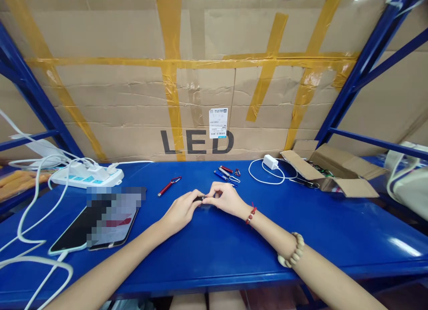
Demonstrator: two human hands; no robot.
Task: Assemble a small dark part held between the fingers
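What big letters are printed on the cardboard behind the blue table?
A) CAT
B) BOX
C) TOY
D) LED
D: the cardboard standing behind the blue table shows large dark letters spelling LED, partly crossed by yellow tape and a white label.

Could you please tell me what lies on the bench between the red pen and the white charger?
In the head view, between the red pen and the white charger lies a small cluster of blue and red pens on the blue bench.

A blue workbench [214, 256] stands against taped cardboard [200, 78] (printed "LED") between blue shelving uprights [361, 73], brightly lit.
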